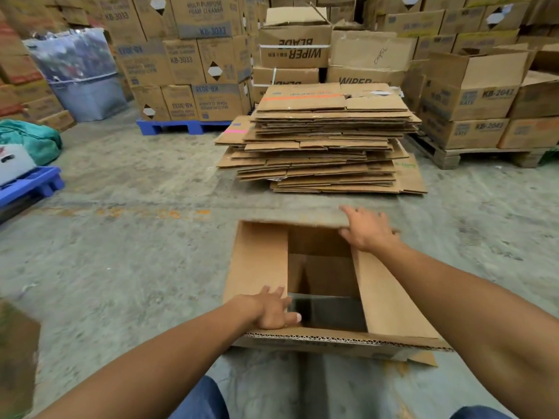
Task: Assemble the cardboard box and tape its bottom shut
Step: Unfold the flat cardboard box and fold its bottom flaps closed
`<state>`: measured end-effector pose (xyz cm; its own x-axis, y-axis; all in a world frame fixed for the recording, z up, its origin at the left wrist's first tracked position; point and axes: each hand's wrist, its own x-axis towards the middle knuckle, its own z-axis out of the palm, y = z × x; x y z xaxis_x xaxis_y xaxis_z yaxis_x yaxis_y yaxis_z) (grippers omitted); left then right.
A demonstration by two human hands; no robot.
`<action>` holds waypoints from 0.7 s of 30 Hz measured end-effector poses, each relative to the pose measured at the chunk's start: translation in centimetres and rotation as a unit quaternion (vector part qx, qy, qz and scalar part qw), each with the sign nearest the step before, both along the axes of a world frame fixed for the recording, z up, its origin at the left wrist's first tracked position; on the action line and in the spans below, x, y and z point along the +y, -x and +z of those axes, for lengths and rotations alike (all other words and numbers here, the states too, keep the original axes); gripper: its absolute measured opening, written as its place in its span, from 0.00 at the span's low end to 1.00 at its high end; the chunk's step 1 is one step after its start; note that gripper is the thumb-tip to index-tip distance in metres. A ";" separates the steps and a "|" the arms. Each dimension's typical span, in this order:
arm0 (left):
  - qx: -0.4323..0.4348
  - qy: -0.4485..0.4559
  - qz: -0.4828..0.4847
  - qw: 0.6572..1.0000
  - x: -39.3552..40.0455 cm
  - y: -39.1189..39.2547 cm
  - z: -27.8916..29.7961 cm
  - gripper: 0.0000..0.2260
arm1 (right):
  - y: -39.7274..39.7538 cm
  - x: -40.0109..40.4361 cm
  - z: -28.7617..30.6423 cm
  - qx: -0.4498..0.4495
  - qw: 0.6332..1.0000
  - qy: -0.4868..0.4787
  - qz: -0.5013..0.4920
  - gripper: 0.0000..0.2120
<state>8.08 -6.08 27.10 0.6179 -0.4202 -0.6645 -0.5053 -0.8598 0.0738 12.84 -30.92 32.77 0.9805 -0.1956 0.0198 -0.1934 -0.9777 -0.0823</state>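
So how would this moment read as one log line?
stage: folding flaps | left hand: near flap | right hand: far flap | box: untaped

There is one view only, from a wide-angle camera worn on the person's head. It looks forward and steeply down over both forearms, so the left hand (273,309) and right hand (367,229) sit close below the lens, on the open cardboard box (390,300). Denim-clad knees show at the bottom edge. Farther ahead the view takes in the concrete floor (136,237), a pile of flattened cartons (326,140) and stacked boxes (193,55) bowed by the lens.
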 end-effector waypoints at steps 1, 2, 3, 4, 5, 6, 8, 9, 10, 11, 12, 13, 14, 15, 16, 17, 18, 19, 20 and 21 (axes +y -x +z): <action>0.002 0.000 0.004 1.000 -0.2 0.1 -0.1 0.35 | 0.4 -0.1 -0.8 0.024 1.000 0.005 0.012 0.27; 0.005 -0.001 0.007 1.000 -0.4 0.2 -0.2 0.35 | 1.0 -0.1 -1.9 0.047 0.999 0.004 0.024 0.25; 0.008 0.002 0.007 1.000 -0.5 0.4 -0.1 0.35 | 1.6 -0.2 -3.0 0.070 0.997 -0.005 0.033 0.25; 0.014 0.009 0.005 1.000 -0.5 0.7 0.1 0.34 | 2.2 -0.4 -4.3 0.094 0.995 -0.017 0.041 0.25; 0.025 0.022 -0.001 0.999 -0.5 1.2 0.5 0.33 | 2.7 -0.7 -5.4 0.119 0.991 -0.028 0.050 0.26; 0.047 0.032 -0.002 0.998 -0.4 1.6 0.9 0.33 | 3.1 -1.0 -6.6 0.145 0.987 -0.037 0.059 0.26; 0.106 0.034 0.012 0.994 0.3 2.1 1.6 0.34 | 3.6 -1.6 -8.9 0.209 0.974 -0.036 0.076 0.26; 0.132 0.028 0.022 0.991 0.7 2.2 1.9 0.35 | 3.7 -1.9 -10.0 0.244 0.966 -0.032 0.081 0.27; 0.159 0.021 0.033 0.987 1.1 2.3 2.4 0.37 | 3.9 -2.2 -10.8 0.273 0.958 -0.029 0.082 0.28; 0.188 0.018 0.045 0.981 1.5 2.3 2.9 0.37 | 4.1 -2.4 -11.5 0.287 0.954 -0.034 0.076 0.28; 0.219 0.021 0.049 0.974 1.9 2.3 3.2 0.36 | 4.2 -2.6 -12.1 0.292 0.953 -0.042 0.066 0.27; 0.242 0.025 0.038 0.969 2.3 2.1 3.5 0.35 | 4.2 -2.7 -12.5 0.291 0.954 -0.049 0.060 0.27; 0.255 0.023 0.018 0.967 2.7 2.0 3.6 0.34 | 4.1 -2.8 -12.6 0.291 0.954 -0.051 0.053 0.27; 0.258 0.016 -0.001 0.966 3.1 1.9 3.5 0.35 | 3.9 -2.8 -12.8 0.292 0.954 -0.053 0.048 0.28; 0.256 0.008 -0.014 0.967 3.4 1.9 3.1 0.36 | 3.7 -2.9 -12.9 0.294 0.953 -0.054 0.044 0.28; 0.250 -0.001 -0.018 0.968 3.7 1.9 2.5 0.37 | 3.4 -2.8 -13.1 0.293 0.953 -0.055 0.043 0.29; 0.241 -0.008 -0.020 0.970 3.8 2.0 1.8 0.37 | 3.3 -2.8 -13.2 0.293 0.954 -0.055 0.042 0.29; 0.221 -0.011 -0.028 0.975 3.8 2.3 1.3 0.35 | 3.0 -3.0 -13.6 0.293 0.953 -0.059 0.039 0.29; 0.189 -0.006 -0.042 0.981 3.7 2.4 0.9 0.32 | 2.9 -3.0 -13.9 0.294 0.953 -0.065 0.034 0.29; 0.147 0.010 -0.057 0.987 3.6 2.4 0.6 0.28 | 2.7 -3.0 -14.1 0.293 0.953 -0.074 0.028 0.29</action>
